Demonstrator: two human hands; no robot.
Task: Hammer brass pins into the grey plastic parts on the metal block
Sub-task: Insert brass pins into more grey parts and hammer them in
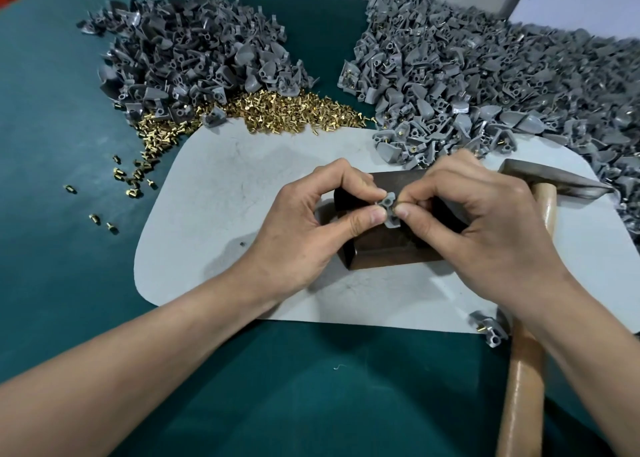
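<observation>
Hands meet above the metal block (388, 249): your left hand (304, 228) pinches the grey plastic part (388, 207), your right hand (485, 221) pinches its other edge. Your hammer (554, 179) lies under the right wrist; brass pins (277, 110) are heaped beyond.

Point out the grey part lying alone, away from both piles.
The grey part at the white mat's near right corner, beside the hammer handle; others are heaped or held.

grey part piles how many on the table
2. The left pile lies at the far left behind the brass pins; the right pile lies at the far right, spilling onto the white mat and past the frame edge.
</observation>
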